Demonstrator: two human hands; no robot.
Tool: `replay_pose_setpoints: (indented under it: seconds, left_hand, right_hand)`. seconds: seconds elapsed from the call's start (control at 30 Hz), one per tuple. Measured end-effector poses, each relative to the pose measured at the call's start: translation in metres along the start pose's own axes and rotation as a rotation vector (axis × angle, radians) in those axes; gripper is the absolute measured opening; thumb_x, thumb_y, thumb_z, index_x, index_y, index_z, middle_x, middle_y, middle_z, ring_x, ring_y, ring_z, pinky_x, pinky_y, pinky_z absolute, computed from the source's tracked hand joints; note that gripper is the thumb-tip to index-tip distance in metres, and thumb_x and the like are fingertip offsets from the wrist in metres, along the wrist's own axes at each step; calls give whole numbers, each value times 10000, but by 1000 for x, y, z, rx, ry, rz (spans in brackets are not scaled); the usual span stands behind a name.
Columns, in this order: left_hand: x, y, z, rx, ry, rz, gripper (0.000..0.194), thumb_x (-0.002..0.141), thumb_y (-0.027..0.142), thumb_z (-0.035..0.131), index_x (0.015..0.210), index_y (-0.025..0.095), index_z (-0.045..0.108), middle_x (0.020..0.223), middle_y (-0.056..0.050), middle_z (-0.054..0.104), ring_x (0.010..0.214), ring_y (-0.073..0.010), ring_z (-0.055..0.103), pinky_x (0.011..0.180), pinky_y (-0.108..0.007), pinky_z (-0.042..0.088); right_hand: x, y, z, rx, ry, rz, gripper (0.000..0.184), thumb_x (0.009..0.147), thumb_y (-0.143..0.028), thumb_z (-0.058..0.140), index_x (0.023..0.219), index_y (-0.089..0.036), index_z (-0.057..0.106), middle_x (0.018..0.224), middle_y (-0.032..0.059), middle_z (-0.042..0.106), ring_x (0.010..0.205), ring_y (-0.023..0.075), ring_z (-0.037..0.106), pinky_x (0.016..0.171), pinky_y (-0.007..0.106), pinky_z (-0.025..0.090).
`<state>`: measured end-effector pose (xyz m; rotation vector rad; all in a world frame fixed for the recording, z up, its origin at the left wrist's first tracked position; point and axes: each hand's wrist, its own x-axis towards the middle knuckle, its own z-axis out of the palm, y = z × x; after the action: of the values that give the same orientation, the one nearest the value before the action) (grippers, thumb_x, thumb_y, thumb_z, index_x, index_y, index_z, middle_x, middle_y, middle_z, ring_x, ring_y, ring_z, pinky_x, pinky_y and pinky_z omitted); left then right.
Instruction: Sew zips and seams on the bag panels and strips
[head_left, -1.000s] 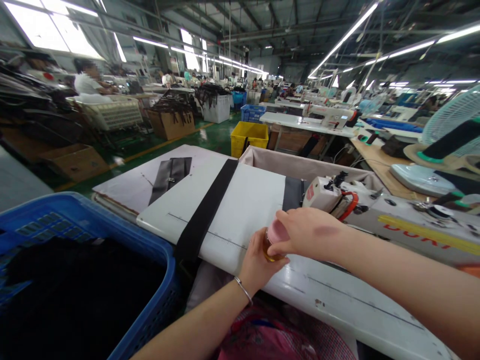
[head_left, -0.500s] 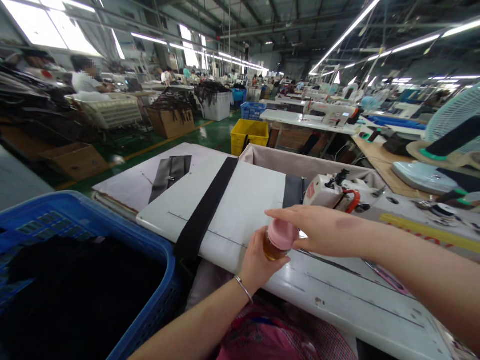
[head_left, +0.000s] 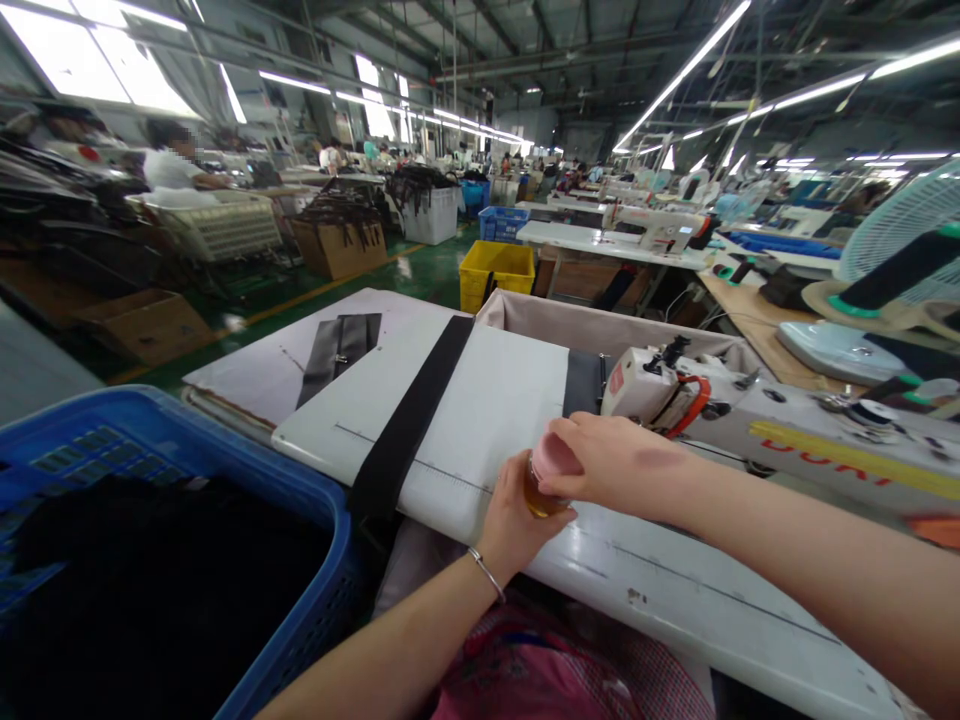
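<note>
My left hand is wrapped round the body of a drink bottle, which has a pink lid and amber liquid inside. From above and the right, my right hand closes its fingers round the pink lid. The bottle is above the near part of the white sewing table; whether its base touches the top is hidden. A black fabric strip crosses the table left of my hands. Just beyond my right hand lies a dark grey piece, beside the sewing machine head.
At my left stands a blue basket holding dark fabric. A grey piece with a small metal part lies on the far left table surface. Ahead is a yellow crate. A fan stands at right. A person in white sits far left.
My right hand has moved from hovering with stretched fingers over the lid to gripping it. My left hand keeps its hold on the bottle.
</note>
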<state>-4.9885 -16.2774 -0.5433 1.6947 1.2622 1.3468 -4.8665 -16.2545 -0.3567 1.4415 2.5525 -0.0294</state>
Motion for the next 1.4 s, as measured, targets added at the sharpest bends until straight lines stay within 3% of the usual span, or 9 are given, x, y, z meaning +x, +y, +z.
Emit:
replay_pose_setpoints:
  seconds: [0.17, 0.33, 0.6, 0.77, 0.9, 1.03, 1.23, 1.33, 1.4]
  left_hand:
    - [1, 0, 1, 43, -16, 12, 823, 612, 289, 824, 1307, 254, 385, 1228, -54, 539, 1163, -247, 525, 1008, -431, 442]
    - [0, -2, 3, 84, 6, 6, 814, 610, 316, 827, 1289, 247, 384, 1204, -52, 532, 1148, -246, 529, 1005, -433, 441]
    - [0, -5, 6, 92, 43, 21, 784, 609, 318, 823, 1260, 246, 392, 1214, -45, 525, 1150, -237, 523, 1012, -429, 433]
    - [1, -2, 3, 64, 13, 8, 808, 603, 329, 825, 1277, 243, 387, 1220, -60, 526, 1148, -255, 532, 1003, -439, 445]
    - [1, 0, 1, 13, -28, -12, 792, 636, 303, 807, 1303, 259, 383, 1201, -51, 548, 1143, -248, 542, 999, -425, 454]
    - [0, 0, 1, 12, -24, -23, 793, 624, 287, 816, 1294, 260, 391, 1212, -55, 550, 1158, -252, 533, 1006, -430, 448]
    - [0, 0, 2, 58, 5, -23, 813, 611, 309, 823, 1297, 263, 389, 1203, -49, 542, 1145, -253, 536, 999, -440, 449]
    - [0, 1, 2, 31, -3, -18, 798, 613, 285, 822, 1290, 265, 399, 1195, -52, 554, 1144, -256, 539, 1003, -444, 448]
    - [0, 1, 1, 8, -15, -15, 784, 619, 271, 820, 1285, 269, 406, 1193, -52, 562, 1141, -256, 544, 1006, -442, 449]
  right_hand:
    - [-4, 10, -10, 73, 7, -262, 440, 739, -312, 638, 1161, -200, 583, 1023, 79, 604, 982, 247, 567, 866, 350, 436]
    - [2, 17, -12, 99, -30, -440, 571, 704, -74, 572, 1252, -233, 561, 1174, 68, 573, 1091, 233, 519, 960, 359, 388]
    - [4, 20, -10, 168, -54, -550, 614, 710, 23, 492, 1248, -266, 557, 1183, 26, 576, 1126, 189, 501, 990, 316, 372]
    - [-1, 20, -5, 148, -33, -431, 787, 664, -187, 705, 1392, -226, 407, 1352, 82, 449, 1236, 255, 421, 1017, 370, 365]
    - [1, 13, -8, 66, 36, -153, 780, 670, -552, 704, 1283, -108, 516, 1121, 141, 545, 1057, 321, 522, 938, 466, 416]
    - [2, 9, -16, 75, 3, -249, 558, 729, -329, 660, 1248, -157, 550, 1083, 107, 570, 986, 266, 565, 909, 396, 436]
    - [0, 11, -19, 86, -44, -372, 508, 707, -119, 595, 1207, -209, 572, 1149, 87, 567, 1014, 228, 567, 895, 338, 432]
    - [3, 9, -13, 38, -26, -253, 423, 749, -354, 655, 1127, -170, 608, 1086, 117, 600, 969, 268, 590, 840, 376, 455]
    - [4, 7, -9, -11, -15, -95, 544, 782, -612, 565, 1027, -132, 641, 977, 150, 633, 894, 313, 610, 779, 430, 467]
